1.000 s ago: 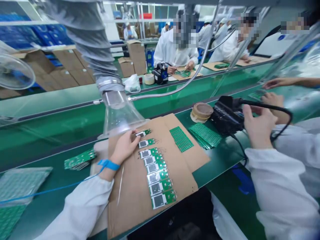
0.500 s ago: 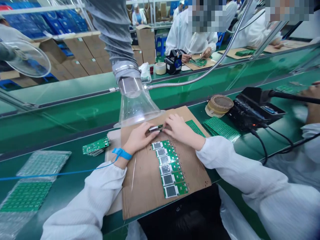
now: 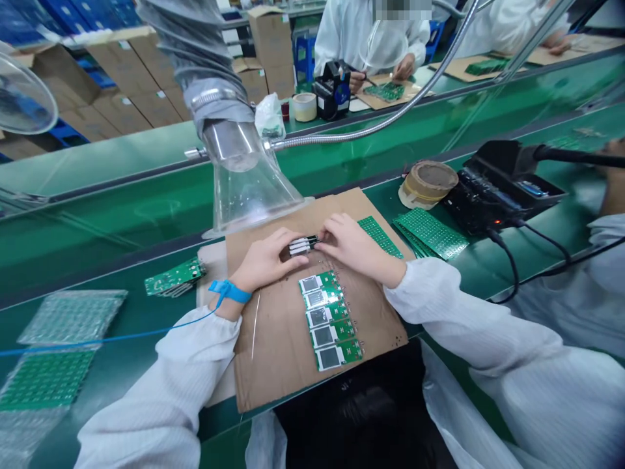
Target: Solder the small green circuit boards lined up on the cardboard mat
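Between my two hands, over the upper part of the cardboard sheet (image 3: pixel 273 352), is a small stack of circuit boards (image 3: pixel 301 245) seen edge-on. My left hand (image 3: pixel 266 260), with a blue strap at the wrist, grips the stack's left end between thumb and fingers. At the right end, the pinched fingers of my right hand (image 3: pixel 349 244) hold the same stack. Below the hands a column of green circuit boards (image 3: pixel 325 317) with grey screens lies on the cardboard. A green perforated panel (image 3: pixel 378 236) lies beside my right wrist.
A clear funnel hood (image 3: pixel 251 189) hangs beyond my hands. On the left are stacked boards (image 3: pixel 173 279) and bagged panels (image 3: pixel 53 378). Green panels (image 3: pixel 432 233), a tape roll (image 3: pixel 430 182) and a black device (image 3: pixel 488 202) stand right. A person (image 3: pixel 336 32) works across.
The stack between my hands now shows several layers, and the column on the cardboard is one board shorter at its top. The whole view has shifted slightly.
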{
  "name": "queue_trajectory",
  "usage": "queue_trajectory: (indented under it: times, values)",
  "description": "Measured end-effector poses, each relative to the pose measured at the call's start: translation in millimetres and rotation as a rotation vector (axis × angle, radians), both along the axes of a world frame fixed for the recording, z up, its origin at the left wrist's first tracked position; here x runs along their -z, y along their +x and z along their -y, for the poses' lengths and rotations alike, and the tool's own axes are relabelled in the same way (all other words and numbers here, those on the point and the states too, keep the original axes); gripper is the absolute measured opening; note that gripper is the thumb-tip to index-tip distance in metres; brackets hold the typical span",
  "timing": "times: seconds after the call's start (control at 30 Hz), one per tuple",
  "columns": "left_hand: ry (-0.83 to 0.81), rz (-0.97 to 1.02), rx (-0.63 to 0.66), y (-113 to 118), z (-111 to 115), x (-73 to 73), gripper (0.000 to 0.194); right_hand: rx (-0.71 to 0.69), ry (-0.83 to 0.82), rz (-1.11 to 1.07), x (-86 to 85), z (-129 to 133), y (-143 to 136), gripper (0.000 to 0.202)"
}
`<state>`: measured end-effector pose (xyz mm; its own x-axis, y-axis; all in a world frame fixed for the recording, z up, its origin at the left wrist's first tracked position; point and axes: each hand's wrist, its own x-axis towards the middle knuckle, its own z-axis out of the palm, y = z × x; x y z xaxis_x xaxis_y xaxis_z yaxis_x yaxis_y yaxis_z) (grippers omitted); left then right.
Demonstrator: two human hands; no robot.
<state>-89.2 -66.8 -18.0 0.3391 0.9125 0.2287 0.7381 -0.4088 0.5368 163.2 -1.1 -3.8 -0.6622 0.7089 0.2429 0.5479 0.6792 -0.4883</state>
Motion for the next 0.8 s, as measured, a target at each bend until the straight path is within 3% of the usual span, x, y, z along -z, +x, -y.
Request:
queue_trajectory:
  times: [0.1,0.2,0.33,0.47,0.67,0.8]
  values:
    - [0.023,-0.014,-0.019,1,0,1.3,0.041,0.002,-0.027,-0.029,-1.7,14,15,0.023]
    - [0.034,-0.001,-0.01,2,-1,2.5,0.038,-0.105,-0.051,0.125,-2.6,32,30,0.024]
    - [0.004,-0.01,0.022,0,0,0.1,0.051,-0.11,-0.049,0.126,-3.1,25,17,0.02]
    - [0.003,-0.062,0.009,1,3,-3.2,0.057,0.044,0.033,0.0,-4.6,17,7,0.02]
    - [0.01,-0.086,-0.018,5,3,-4.2,0.052,-0.213,-0.089,0.185,-3.5,44,34,0.028]
    - [-0.028,-0.033,0.011,0,2,-5.6,0.064,-0.123,-0.06,0.119,-2.7,30,13,0.02]
